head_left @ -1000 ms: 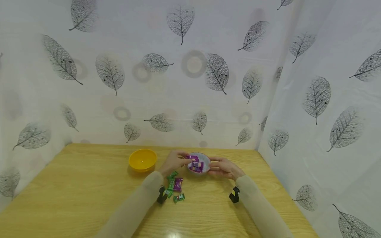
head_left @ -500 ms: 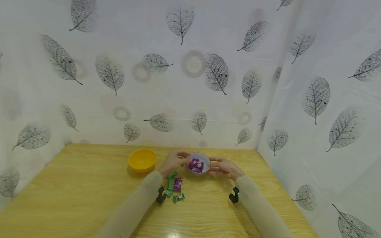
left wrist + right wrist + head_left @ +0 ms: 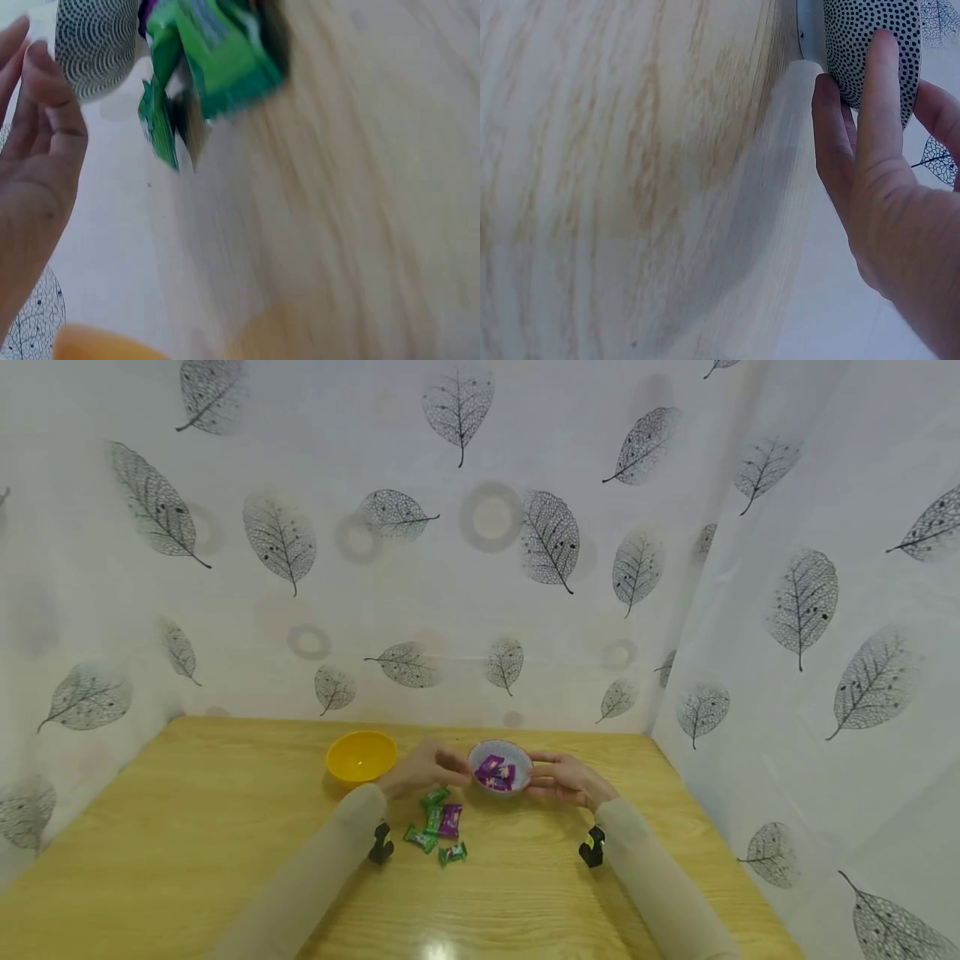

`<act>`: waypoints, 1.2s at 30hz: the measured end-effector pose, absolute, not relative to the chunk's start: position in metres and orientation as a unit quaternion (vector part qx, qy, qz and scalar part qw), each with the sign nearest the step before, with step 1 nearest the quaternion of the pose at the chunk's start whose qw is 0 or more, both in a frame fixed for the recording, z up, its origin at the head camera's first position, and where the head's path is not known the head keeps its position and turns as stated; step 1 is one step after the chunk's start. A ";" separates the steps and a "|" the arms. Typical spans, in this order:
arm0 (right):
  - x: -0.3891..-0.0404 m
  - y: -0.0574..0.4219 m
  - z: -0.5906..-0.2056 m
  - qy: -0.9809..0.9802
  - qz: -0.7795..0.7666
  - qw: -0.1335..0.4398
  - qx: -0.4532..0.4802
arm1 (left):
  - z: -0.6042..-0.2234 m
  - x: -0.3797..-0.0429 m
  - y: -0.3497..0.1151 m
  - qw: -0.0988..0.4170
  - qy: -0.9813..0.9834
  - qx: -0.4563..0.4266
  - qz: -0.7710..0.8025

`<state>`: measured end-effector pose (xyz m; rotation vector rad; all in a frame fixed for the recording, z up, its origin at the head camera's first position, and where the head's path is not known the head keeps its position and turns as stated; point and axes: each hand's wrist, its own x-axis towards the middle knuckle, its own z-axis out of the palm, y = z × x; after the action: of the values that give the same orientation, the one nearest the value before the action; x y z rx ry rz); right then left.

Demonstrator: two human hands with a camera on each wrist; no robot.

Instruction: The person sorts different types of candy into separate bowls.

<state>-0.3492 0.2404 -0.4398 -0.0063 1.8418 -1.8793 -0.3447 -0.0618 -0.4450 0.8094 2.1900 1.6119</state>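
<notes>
A small patterned bowl (image 3: 510,749) stands on the table with several purple-wrapped candies (image 3: 492,768) inside. My right hand (image 3: 566,779) rests against its right side, the fingers (image 3: 881,97) laid along the dotted outer wall in the right wrist view. Just off the bowl's left side is my left hand (image 3: 420,768), blurred and with loosely bent fingers that hold nothing. In the left wrist view a gap shows between those fingers and the bowl (image 3: 94,52). Green-wrapped candies (image 3: 433,820) and one purple-wrapped candy (image 3: 450,820) lie on the table below the left hand.
A yellow bowl (image 3: 360,756) stands left of the left hand, partly behind it. The wooden table (image 3: 225,827) meets leaf-patterned sheeting (image 3: 405,568) at the back and along the right side.
My left hand has come away from the patterned bowl and shifted left. The purple candies in the bowl settled lower early on. My right hand stays at the bowl's side.
</notes>
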 end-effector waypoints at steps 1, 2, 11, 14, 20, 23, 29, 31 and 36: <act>-0.350 0.240 -0.440 0.677 -0.691 0.252 -0.002 | -0.445 -0.344 -0.064 0.167 0.761 0.288 0.557; -0.350 0.241 -0.439 0.677 -0.692 0.253 -0.002 | -0.445 -0.343 -0.067 0.180 0.763 0.293 0.547; -0.349 0.240 -0.440 0.682 -0.686 0.254 0.004 | -0.443 -0.341 -0.079 0.241 0.800 0.326 0.442; -0.349 0.240 -0.440 0.681 -0.687 0.253 0.004 | -0.444 -0.341 -0.079 0.243 0.815 0.339 0.403; -0.348 0.242 -0.439 0.671 -0.695 0.259 -0.018 | -0.445 -0.341 -0.072 0.228 0.825 0.380 0.351; -0.347 0.243 -0.439 0.670 -0.695 0.260 -0.023 | -0.445 -0.340 -0.069 0.247 0.817 0.369 0.368; -0.350 0.242 -0.441 0.679 -0.689 0.255 -0.003 | -0.446 -0.338 -0.067 0.268 0.815 0.345 0.380; -0.351 0.241 -0.442 0.680 -0.688 0.253 -0.002 | -0.446 -0.338 -0.067 0.266 0.824 0.342 0.364; -0.351 0.241 -0.442 0.678 -0.689 0.256 -0.004 | -0.444 -0.338 -0.066 0.254 0.843 0.347 0.322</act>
<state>-0.3509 0.2413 -0.4418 -0.0113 1.8401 -1.8700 -0.3385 -0.0662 -0.4443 0.9432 2.2915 0.8752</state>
